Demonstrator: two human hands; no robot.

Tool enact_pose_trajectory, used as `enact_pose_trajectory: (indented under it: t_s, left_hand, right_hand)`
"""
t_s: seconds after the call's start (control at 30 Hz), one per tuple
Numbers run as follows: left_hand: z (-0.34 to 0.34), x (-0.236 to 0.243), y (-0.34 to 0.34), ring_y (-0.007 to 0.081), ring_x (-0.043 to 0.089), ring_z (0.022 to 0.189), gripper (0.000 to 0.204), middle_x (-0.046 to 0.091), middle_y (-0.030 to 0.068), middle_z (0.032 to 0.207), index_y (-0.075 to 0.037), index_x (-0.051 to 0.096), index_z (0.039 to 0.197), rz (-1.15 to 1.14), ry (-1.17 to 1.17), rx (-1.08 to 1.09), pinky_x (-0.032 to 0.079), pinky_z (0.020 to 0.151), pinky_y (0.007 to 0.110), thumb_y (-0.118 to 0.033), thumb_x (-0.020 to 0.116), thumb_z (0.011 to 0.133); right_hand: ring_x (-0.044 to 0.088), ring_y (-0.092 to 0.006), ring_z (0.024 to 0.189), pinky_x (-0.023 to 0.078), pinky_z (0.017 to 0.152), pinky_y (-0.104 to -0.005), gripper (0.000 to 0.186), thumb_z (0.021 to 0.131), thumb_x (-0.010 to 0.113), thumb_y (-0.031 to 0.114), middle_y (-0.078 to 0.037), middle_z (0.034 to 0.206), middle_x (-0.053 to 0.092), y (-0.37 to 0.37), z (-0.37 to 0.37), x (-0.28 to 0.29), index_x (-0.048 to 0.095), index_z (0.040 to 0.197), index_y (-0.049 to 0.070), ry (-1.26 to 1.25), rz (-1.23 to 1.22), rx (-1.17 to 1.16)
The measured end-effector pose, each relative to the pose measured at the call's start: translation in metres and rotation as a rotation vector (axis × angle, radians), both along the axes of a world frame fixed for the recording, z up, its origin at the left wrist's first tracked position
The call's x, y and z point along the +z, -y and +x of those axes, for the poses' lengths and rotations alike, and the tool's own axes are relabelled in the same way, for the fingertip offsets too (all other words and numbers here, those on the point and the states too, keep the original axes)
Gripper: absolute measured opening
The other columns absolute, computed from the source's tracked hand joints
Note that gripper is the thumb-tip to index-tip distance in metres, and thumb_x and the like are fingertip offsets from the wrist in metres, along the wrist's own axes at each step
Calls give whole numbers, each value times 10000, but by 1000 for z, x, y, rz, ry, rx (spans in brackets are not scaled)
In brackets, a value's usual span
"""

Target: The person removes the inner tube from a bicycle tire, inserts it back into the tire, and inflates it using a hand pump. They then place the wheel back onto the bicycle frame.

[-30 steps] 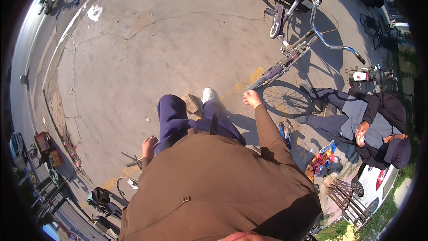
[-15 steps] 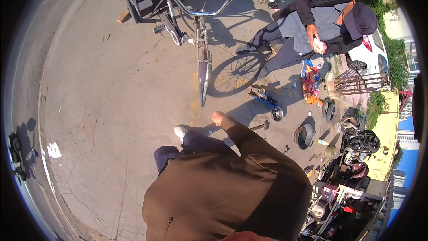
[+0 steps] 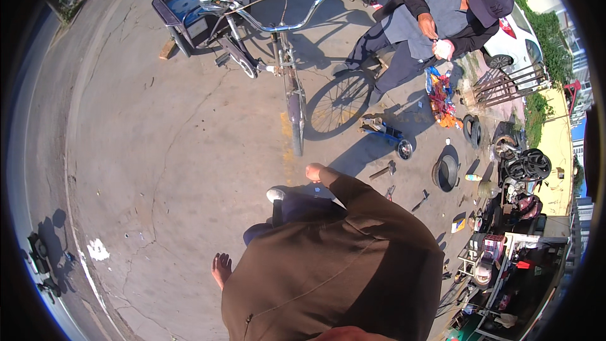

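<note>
My right hand point(image 3: 314, 173) hangs in front of me over the pavement, its fingers curled in, with nothing visible in them. Low on the left, beside my brown jacket point(image 3: 334, 265), my left hand point(image 3: 221, 269) has its fingers apart and holds nothing. Neither hand touches anything. Ahead stands a cargo tricycle point(image 3: 291, 76) with chrome handlebars and its front wheel toward me. A detached spoked wheel point(image 3: 339, 105) is just to the right of it. Nearest my right hand on that side lies a hammer point(image 3: 383, 170).
Another person point(image 3: 435, 25) in a dark cap sits at the upper right, holding a small pale thing. A blue tool point(image 3: 386, 131), a black basin point(image 3: 447, 172) and tyres point(image 3: 472, 131) lie right. Clutter and a metal-framed cart point(image 3: 483, 259) line the right side; a road runs left.
My left hand has come into view at my side. The scene has shifted in the picture as my head turned. The other person's hands have moved apart slightly.
</note>
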State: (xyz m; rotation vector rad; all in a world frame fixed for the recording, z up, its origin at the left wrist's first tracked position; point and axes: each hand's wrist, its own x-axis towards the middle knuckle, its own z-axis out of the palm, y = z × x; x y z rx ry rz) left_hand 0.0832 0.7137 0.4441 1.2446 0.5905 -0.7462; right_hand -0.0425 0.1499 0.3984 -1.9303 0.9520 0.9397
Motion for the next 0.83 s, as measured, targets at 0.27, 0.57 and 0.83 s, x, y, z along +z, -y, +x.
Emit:
enact_pose_trajectory:
  t_s: [0.27,0.57,0.83]
  left_hand:
    - [-16,-38,-84,308,597,1073,459,607,189,1185,8,472,1311,218,-245,-221,479,895,430,-263,510,943]
    - [41,-55,-162,310,621,1007,457,616,192,1157,2,500,1290,320,-269,-368,507,833,419,-259,535,916]
    - [288,73,-132,249,658,897,476,657,108,1071,-44,546,1285,522,550,-537,524,742,345,-281,589,875]
  right_hand:
    - [662,-172,707,530,585,-309,209,924,493,165,-85,862,660,-72,158,86,610,1012,16,422,97,-275]
    - [681,-256,663,532,598,-394,188,769,573,164,-139,722,678,-131,32,38,699,790,26,73,-276,352]
    - [680,-337,867,531,781,-440,315,718,633,281,-188,944,695,-132,24,31,733,899,44,-50,-268,185]
